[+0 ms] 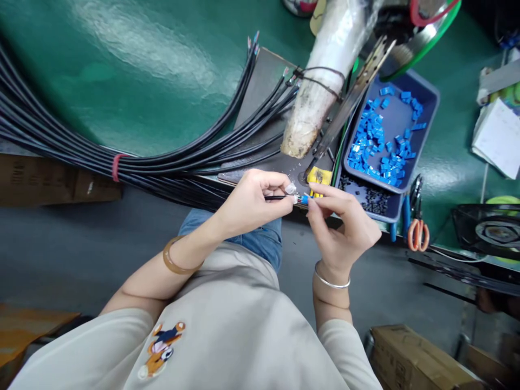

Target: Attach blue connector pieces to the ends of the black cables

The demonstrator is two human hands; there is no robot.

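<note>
My left hand (260,199) pinches a black cable (274,198) close to its stripped end, and white coverings show on the thumb and fingertip. Against that end, my right hand (339,219) grips a small blue connector (304,200) between thumb and forefinger. Thin wires run between the cable and the connector, too small to make out singly. Just behind the fingers is a yellow block (319,176) at the table edge. A bundle of black cables (162,165), tied with a red band (117,167), stretches from the left toward my hands.
A grey-blue bin (433,108) of blue connectors stands right, over another bin (392,214) holding small black parts. Orange-handled scissors (418,234) lie beside them. A wrapped white duct (320,76) hangs above the dark board (260,108). Cardboard boxes (418,357) are on the floor.
</note>
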